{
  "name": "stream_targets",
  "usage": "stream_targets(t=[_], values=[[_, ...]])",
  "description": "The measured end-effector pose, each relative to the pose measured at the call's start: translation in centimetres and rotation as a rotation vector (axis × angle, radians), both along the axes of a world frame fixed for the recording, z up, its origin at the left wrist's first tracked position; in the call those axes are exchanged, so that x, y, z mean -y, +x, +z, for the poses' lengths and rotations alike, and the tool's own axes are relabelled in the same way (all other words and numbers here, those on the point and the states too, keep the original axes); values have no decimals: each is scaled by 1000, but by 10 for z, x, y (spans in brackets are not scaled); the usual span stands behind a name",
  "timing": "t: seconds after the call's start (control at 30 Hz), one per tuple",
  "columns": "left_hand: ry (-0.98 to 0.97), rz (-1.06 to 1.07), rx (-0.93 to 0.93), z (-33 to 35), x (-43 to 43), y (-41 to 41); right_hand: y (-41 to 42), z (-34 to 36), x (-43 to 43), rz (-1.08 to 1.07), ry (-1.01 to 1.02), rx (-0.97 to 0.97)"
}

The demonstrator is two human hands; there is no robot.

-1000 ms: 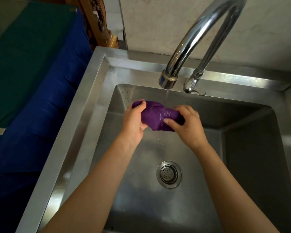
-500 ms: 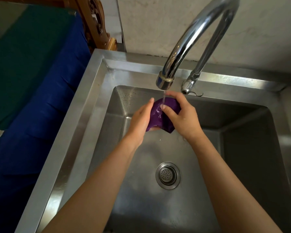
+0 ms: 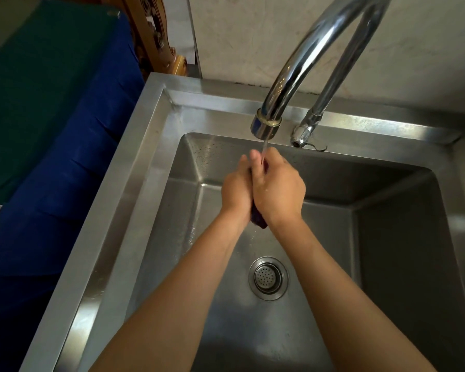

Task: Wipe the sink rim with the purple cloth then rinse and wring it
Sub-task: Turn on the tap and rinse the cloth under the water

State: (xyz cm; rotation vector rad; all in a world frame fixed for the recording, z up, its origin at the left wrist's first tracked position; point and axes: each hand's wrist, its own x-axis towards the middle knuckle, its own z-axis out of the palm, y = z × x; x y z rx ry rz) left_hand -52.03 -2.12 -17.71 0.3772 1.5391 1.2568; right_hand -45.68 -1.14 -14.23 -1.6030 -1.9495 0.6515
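My left hand [image 3: 236,187] and my right hand [image 3: 277,187] are pressed together over the basin, squeezing the purple cloth [image 3: 258,220] between their palms. Only a dark purple end of the cloth shows below the heels of the hands; the rest is hidden. A thin stream of water runs from the chrome tap spout [image 3: 265,127] onto my fingertips. The steel sink rim [image 3: 134,167] frames the basin on the left and along the back.
A round drain strainer [image 3: 268,277] sits in the basin floor below my wrists. A blue and green cloth-covered surface [image 3: 51,130] lies left of the sink. Carved wooden furniture [image 3: 156,44] stands at the back left. A pale wall rises behind the tap.
The cloth was spread between my hands under the tap. My hands have closed together around it, bunching it until almost none of it shows.
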Motion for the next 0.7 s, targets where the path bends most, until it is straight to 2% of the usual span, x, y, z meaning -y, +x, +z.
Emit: stream_targets(t=[0.17, 0.23, 0.3, 0.37, 0.43, 0.5, 0.6, 0.67, 0.7], values=[[28, 74, -213, 12, -2, 8, 5, -12, -27, -161, -289, -358], [79, 91, -316, 17, 3, 8, 7, -18, -30, -152, -395, -489], [113, 95, -317, 14, 9, 5, 11, -17, -32, -97, -464, -542], [98, 101, -213, 9, 9, 0, 18, -15, -31, 18, -468, -471], [29, 105, -13, 7, 7, -9, 24, -13, -25, 152, -434, -437], [-37, 87, 195, 8, 3, -16, 24, -9, -13, 263, -299, -376], [-15, 26, 235, 11, 1, -9, 8, 5, 4, 282, -50, -64], [-11, 26, 204, 14, 1, 1, 0, 16, 2, 215, 58, 160], [-61, 8, 134, 16, 2, 1, -2, 17, -3, 175, 62, 210]])
